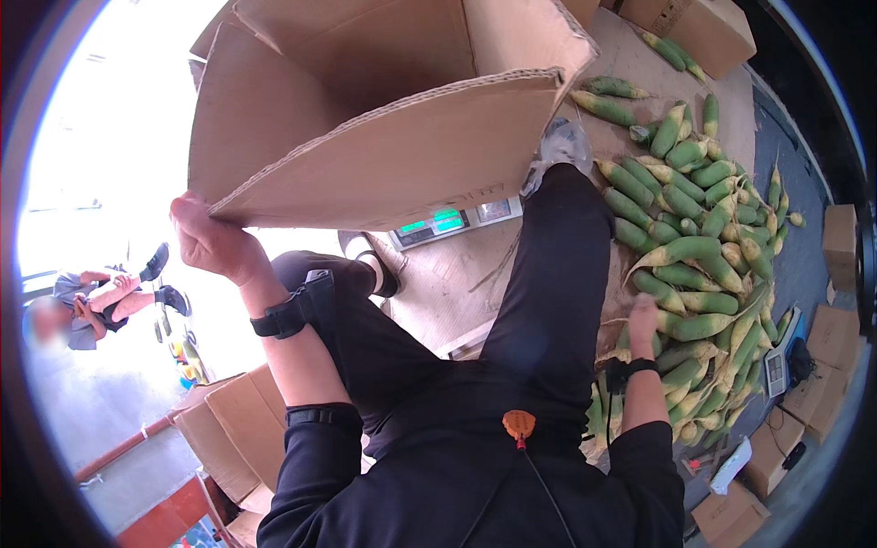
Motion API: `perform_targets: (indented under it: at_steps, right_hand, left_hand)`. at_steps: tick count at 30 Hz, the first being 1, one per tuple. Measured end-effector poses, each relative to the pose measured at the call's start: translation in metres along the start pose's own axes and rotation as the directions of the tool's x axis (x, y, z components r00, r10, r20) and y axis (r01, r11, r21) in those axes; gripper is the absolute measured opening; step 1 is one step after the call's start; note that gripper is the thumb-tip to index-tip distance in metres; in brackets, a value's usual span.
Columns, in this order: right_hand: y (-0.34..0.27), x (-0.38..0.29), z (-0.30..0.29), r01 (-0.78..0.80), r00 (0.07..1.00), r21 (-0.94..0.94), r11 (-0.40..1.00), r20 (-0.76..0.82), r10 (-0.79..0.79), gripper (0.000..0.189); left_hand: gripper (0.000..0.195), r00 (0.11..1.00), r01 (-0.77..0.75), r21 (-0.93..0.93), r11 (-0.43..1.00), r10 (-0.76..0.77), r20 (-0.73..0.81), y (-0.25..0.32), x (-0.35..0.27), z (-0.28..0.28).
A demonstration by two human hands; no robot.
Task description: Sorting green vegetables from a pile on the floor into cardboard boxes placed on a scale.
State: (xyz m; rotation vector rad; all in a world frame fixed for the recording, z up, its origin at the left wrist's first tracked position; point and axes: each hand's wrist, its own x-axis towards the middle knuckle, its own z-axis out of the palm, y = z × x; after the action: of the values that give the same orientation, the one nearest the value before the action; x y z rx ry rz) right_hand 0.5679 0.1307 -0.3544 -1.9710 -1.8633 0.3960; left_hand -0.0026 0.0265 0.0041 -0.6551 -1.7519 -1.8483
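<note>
A large open cardboard box [404,154] stands tilted before me at the top of the view, over a digital scale [445,222] with lit green displays. My left hand [209,236] grips the box's near left corner, fingers closed on its edge. To the right lies a big heap of green radishes [692,250] with pale root ends. My right hand [643,318] is at the heap's near left side, touching or just above the radishes; its fingers are blurred, and whether it holds one is unclear. The box's inside looks empty where visible; its bottom is hidden.
A clear plastic bag [565,147] lies by my right knee. Open cardboard boxes [240,428] stand at lower left. Further cartons [832,342] and a second scale [775,370] lie beyond the heap. A seated person [103,301] is at far left.
</note>
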Motion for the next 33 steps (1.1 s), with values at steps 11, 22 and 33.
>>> perform_targets:
  at_steps: [11,22,33]
  right_hand:
    - [-0.110,0.083,-0.171,-0.191,0.815,0.963,0.191,0.048,0.577,0.021]
    - [-0.363,0.140,-0.361,0.162,0.584,0.901,-0.402,-0.416,-0.697,0.016]
    - [-0.545,0.083,-0.216,0.747,0.528,0.646,0.157,-0.433,-0.730,0.021]
  left_hand:
    - [0.040,0.982,-0.152,0.021,0.988,0.149,0.115,-0.009,0.007,-0.019]
    - [0.036,0.972,-0.176,0.031,0.984,0.169,0.161,-0.009,0.008,-0.021]
    - [0.032,0.996,0.022,-0.032,0.999,-0.019,0.088,-0.029,0.007,-0.022]
